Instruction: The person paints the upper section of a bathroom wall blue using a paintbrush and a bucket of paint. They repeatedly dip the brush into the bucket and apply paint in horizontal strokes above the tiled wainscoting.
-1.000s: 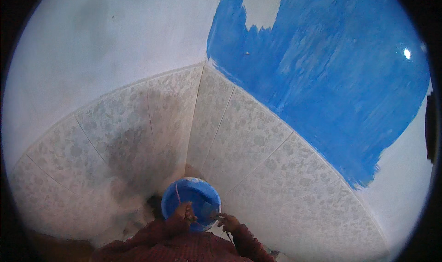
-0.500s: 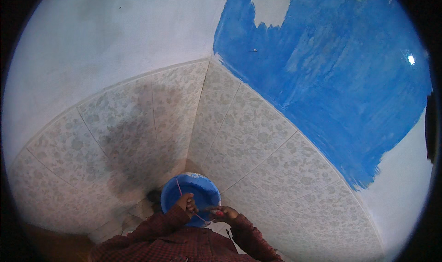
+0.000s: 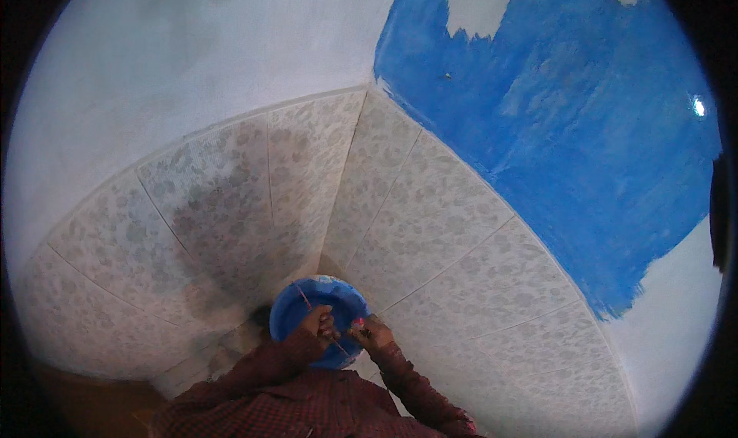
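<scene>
A round blue bucket [image 3: 286, 299] with pale paint smears on its rim is held up close in front of my body. Across its mouth runs a thin pinkish handle [image 3: 302, 293]. My left hand [image 3: 321, 324] is closed around the middle of this handle, above the blue inside. At the bucket's right edge my right hand [image 3: 375, 334] is closed on a small red-and-white object [image 3: 357, 325]. Most of that object is hidden by the fingers, so its kind is unclear.
Ahead is a corner of two walls with patterned tiles [image 3: 430, 223] on their lower part. Above the tiles, the right wall carries rough-edged blue paint [image 3: 569, 130]; the left wall [image 3: 154, 69] is whitish. A brown surface [image 3: 92, 403] shows at lower left.
The right hand has turned and lifted slightly at the bucket's right side, bringing the red-and-white object up to the rim. The left hand keeps its hold on the handle. The view has shifted slightly.
</scene>
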{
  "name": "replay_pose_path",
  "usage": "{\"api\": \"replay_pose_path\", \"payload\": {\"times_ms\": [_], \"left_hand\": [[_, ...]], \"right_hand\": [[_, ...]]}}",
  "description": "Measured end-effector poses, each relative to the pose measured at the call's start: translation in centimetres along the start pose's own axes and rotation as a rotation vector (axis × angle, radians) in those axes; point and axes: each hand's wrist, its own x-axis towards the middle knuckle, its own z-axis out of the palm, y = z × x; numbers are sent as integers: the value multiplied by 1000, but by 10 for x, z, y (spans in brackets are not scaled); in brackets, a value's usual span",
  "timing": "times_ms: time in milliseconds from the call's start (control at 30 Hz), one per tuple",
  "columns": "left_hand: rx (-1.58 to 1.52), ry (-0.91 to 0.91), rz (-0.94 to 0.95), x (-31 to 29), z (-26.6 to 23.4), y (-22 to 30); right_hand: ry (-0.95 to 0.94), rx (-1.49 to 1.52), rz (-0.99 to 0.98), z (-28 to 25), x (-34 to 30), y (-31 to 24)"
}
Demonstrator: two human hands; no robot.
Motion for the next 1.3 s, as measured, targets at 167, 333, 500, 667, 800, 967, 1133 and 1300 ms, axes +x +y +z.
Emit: {"api": "replay_pose_path", "payload": {"times_ms": [167, 333, 500, 667, 800, 967, 1133, 1300], "left_hand": [[7, -29, -29, 11, -6, 16], [23, -96, -80, 27, -8, 42], [36, -69, -148, 36, -8, 62], [52, -144, -178, 48, -10, 86], [118, -181, -263, 53, -16, 102], [204, -136, -273, 60, -19, 121], [232, -129, -279, 64, -17, 126], [240, -174, -288, 70, -14, 129]], "right_hand": [[33, -120, 272, 6, 18, -14], [26, -6, 349, 1, 40, -32], [41, -91, 496, 9, 57, -34], [292, -128, 427, 21, 66, -23], [366, -37, 340, 34, 70, -25], [424, -151, 462, 56, 73, -37], [482, -207, 427, 66, 75, -46], [509, 109, 404, 58, 89, -47]]}}
